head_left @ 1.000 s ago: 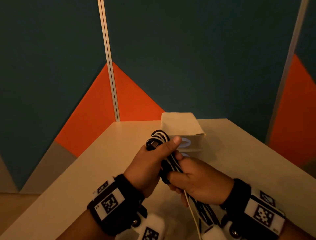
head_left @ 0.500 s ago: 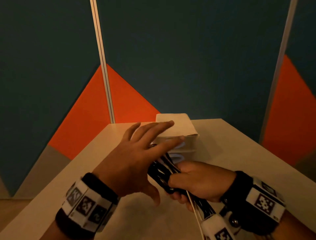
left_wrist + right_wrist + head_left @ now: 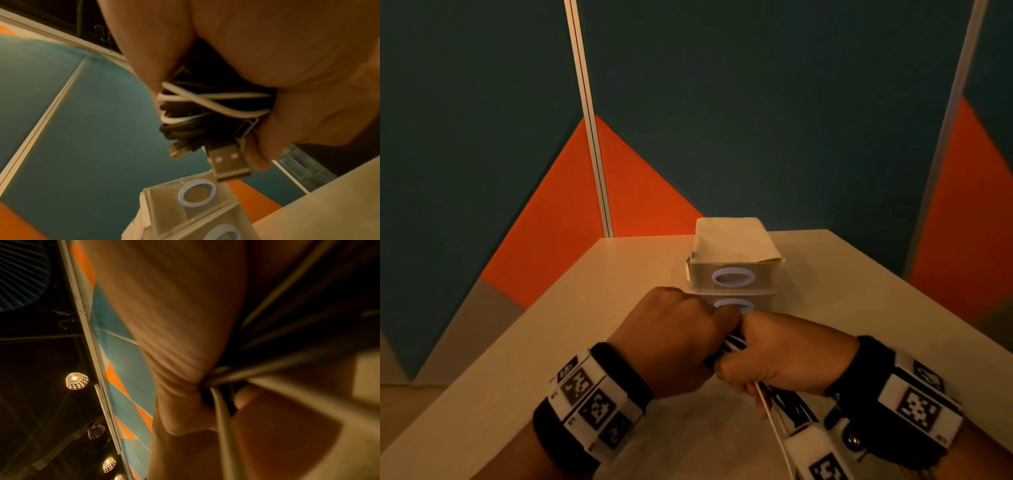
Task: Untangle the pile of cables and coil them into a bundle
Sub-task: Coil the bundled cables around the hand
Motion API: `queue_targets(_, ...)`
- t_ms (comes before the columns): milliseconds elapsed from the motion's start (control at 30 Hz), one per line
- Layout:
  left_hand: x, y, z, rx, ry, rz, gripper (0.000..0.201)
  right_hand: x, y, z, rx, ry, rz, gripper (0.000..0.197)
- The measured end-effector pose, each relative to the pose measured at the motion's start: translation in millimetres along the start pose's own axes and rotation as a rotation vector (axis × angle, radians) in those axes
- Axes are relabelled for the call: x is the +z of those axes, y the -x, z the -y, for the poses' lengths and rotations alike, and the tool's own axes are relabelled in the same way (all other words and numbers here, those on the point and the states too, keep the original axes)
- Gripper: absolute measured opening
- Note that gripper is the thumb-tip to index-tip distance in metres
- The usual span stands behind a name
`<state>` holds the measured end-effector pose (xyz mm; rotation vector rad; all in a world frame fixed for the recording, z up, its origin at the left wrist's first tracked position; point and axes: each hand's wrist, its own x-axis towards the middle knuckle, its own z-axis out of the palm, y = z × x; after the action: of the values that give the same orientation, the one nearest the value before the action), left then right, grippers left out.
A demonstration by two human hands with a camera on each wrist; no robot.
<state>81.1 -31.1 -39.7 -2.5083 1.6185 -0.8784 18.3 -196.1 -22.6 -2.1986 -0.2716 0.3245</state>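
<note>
A: Where are the cables (image 3: 732,346)?

B: Above the table (image 3: 551,342), in both fists. Left hand (image 3: 671,342) and right hand (image 3: 777,353) meet knuckle to knuckle, just in front of the stacked boxes (image 3: 734,263).

A: Grip?

B: Left hand: fingers curled round the bundle's far end. The left wrist view shows black and white loops (image 3: 209,104) packed between fingers and palm. Right hand: fingers wrapped round the near part; strands (image 3: 222,426) pass between thumb and fingers in the right wrist view, blurred.

A: Long axis?

B: From the boxes back toward the person, slanting to their right. Loose tails (image 3: 774,421), one white and some black, run out below the right fist toward the right wristband (image 3: 917,407).

A: Ends?

B: Two metal USB plugs (image 3: 230,164) stick out of the left fist, pointing down toward the boxes.

A: Any writing?

B: None legible. Wristbands carry square black-and-white markers; each box front has a pale blue ring (image 3: 732,277).
</note>
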Motion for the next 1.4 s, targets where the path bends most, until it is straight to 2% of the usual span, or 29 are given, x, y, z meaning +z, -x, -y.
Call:
queue_targets(100,2,1,3,-0.016,-0.018,0.055,0.026,0,-1,-1,0.017,-0.083,-0.008,0.025)
queue_targets(200,-2,2,8,-0.111,-0.002,0.088,0.011,-2,-1,-1,0.033,-0.211,0.024,0.031)
queue_targets(300,-10,3,15,-0.266,-0.024,0.136,0.021,-3,0,0,0.040,-0.365,0.084,0.036)
queue_targets(467,-13,3,19,-0.404,-0.064,0.157,0.025,-3,3,3,0.125,-0.523,0.138,0.037)
queue_targets(533,-11,5,25,-0.462,-0.060,0.134,0.030,-7,3,2,0.140,-0.537,0.114,0.044)
queue_targets(600,-11,6,29,-0.513,-0.017,0.140,0.035,-11,4,3,0.126,-0.539,0.079,0.037)
queue_targets(667,-11,5,31,-0.549,0.094,0.154,0.044,-13,6,5,0.091,-0.591,0.079,0.026)
queue_targets(733,-12,4,32,-0.575,0.276,0.147,0.052,-15,6,6,0.067,-0.705,0.082,0.024)
queue_targets(833,-14,5,34,-0.571,0.622,0.073,0.041,-18,6,6,0.034,-0.818,0.105,0.024)
queue_targets(900,-15,5,32,-0.551,0.776,0.025,0.033,-20,7,6,0.010,-0.845,0.125,0.024)
queue_targets(1067,-12,7,37,-0.596,0.974,-0.152,0.031,-22,8,1,-0.070,-0.887,0.219,0.031)
queue_targets(1167,-12,7,36,-0.617,1.123,-0.191,0.022,-21,8,2,-0.094,-0.926,0.236,0.031)
queue_targets(1267,-6,5,30,-0.628,1.250,-0.225,0.032,-18,7,2,-0.110,-0.905,0.213,0.032)
queue_targets(1400,2,2,25,-0.635,1.471,-0.293,0.061,-6,4,5,-0.095,-0.777,0.104,0.041)
